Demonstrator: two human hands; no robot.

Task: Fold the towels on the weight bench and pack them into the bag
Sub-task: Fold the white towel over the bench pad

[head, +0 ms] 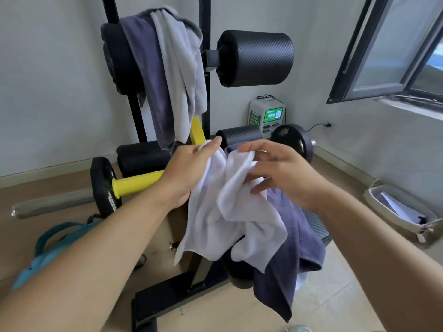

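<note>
Draping over the weight bench (167, 293) mid-frame, hanging limp and light (likely soft and non-slip, best gathered by corners), being pinched along its top edge: white towel (215, 219), left hand (189, 168) gripping one corner, right hand (285, 173) pinching the other.

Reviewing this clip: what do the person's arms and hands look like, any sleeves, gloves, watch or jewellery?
Both forearms are bare up to the frame edge, with no sleeves showing. The left hand and right hand wear no gloves, and no watch, ring or wristband is visible.
</note>
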